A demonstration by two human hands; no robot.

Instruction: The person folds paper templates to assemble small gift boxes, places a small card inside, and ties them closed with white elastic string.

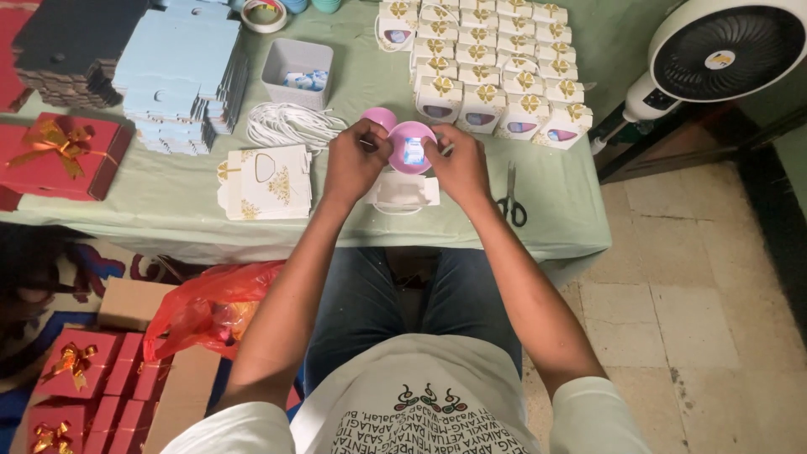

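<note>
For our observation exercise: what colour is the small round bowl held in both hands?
The bowl is pink, with a small blue-and-white item inside; the head view shows it best.

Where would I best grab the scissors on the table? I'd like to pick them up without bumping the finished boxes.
Take the scissors by the black loop handles, the end nearest the table's front edge, coming from the front on the right hand side. The blades point away toward the rows of small white boxes, and the handles lie free on bare cloth, so they probably lift cleanly.
</note>
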